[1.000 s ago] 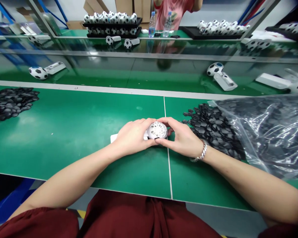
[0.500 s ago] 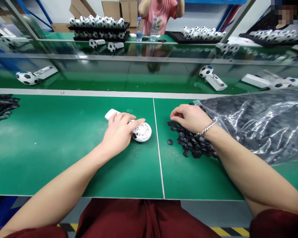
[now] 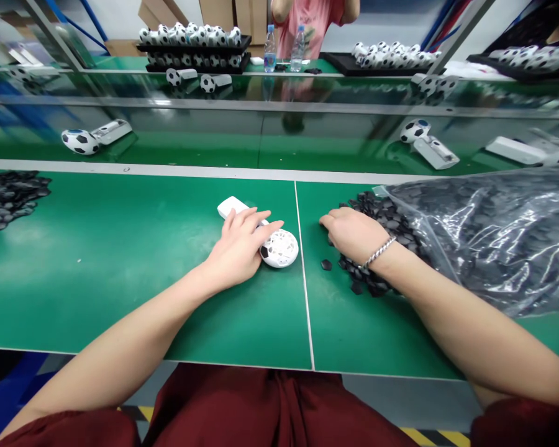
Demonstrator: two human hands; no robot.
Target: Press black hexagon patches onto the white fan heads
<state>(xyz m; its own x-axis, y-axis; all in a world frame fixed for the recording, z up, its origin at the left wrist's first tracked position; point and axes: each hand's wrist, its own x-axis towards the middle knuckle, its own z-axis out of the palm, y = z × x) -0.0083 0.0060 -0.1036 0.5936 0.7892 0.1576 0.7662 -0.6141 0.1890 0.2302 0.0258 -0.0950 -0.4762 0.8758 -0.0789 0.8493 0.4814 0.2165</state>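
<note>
While your forearms stretch out over the near edge of the green bench (image 3: pixel 121 279), your left hand (image 3: pixel 240 245) lies palm-down on the white ball-headed gadget (image 3: pixel 279 248), fingers loosely spread over its handle, whose white end pokes out beyond your fingertips. One black patch already sits in the lattice ball, on the side facing your palm. That gadget rests on the mat just left of the white seam line (image 3: pixel 302 273).

Your right hand (image 3: pixel 354 233), w/ a chain bracelet (image 3: pixel 377 251) at the wrist, sits curled on the pile of black hexagon pieces (image 3: pixel 382 217); can't tell whether it's pinching any. One stray piece (image 3: pixel 326 264) lies betw. pile and gadget. Right of that, a clear plastic bag (image 3: pixel 489 236) spills more pieces.

Further out, finished football gadgets (image 3: pixel 81 141) lie on the conveyor (image 3: pixel 261 146). At the back, a person in a pink top (image 3: pixel 314 22) stands behind two water bottles (image 3: pixel 270 48).
</note>
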